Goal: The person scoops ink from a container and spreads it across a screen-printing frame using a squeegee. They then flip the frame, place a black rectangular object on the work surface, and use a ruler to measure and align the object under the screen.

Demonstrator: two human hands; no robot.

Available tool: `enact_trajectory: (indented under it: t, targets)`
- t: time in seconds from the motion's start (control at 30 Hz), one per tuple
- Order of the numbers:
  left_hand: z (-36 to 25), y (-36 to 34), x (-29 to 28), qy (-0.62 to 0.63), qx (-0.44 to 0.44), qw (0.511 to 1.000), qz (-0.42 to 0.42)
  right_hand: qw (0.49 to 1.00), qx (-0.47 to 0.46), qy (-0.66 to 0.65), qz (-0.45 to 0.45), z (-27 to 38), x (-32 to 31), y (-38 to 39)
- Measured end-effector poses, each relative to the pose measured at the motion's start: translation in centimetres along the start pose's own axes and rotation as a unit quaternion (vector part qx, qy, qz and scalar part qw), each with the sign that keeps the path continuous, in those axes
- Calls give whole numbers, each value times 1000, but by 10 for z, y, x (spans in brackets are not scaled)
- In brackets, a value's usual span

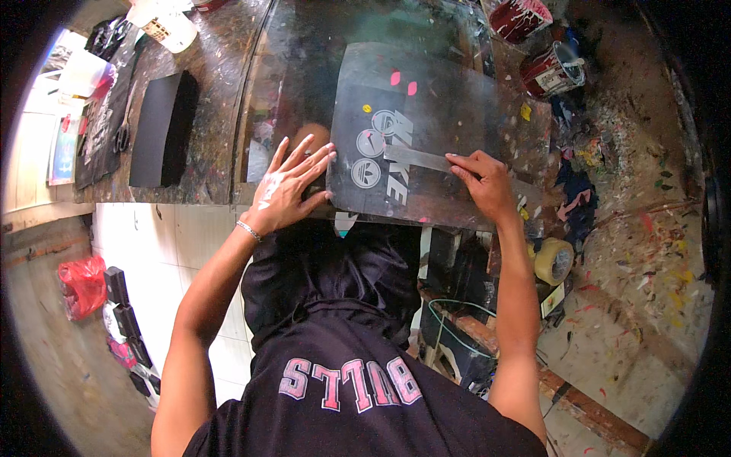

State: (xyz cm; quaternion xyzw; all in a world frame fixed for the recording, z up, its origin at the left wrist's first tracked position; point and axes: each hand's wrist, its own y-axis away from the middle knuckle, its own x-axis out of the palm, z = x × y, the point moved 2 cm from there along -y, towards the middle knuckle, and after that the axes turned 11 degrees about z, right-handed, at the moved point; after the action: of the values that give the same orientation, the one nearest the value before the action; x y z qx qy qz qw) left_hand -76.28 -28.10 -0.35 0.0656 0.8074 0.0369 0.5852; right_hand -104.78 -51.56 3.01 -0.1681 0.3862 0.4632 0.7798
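My left hand, white markings on its back, rests with fingers spread on the glass-topped surface, touching the left edge of a translucent sheet. My right hand grips the near end of a flat translucent strip, angled leftward over white lettering on the sheet. Three round white emblems sit left of the lettering. Above them are two pink pieces and a small yellow one.
Left on the worktable are a black rectangular piece, scissors and a white container. At right stand paint-stained cans; lower down is a tape roll. A red plastic bag lies at lower left.
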Motion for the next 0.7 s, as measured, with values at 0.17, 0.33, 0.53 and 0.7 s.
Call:
enact_trajectory:
  t: [0.17,0.33,0.53,0.7]
  targets:
    - [-1,0,0,-17,1,1000,12,1000,7,0,0,-9,7,-4]
    - [-2,0,0,-19,-8,1000,20,1000,8,5,-4,-15,9,-2]
    - [-4,-2,-2,-12,-13,1000,26,1000,12,12,8,-18,12,-4]
    - [-3,-2,-1,-12,-12,1000,22,1000,3,17,9,-18,11,-5]
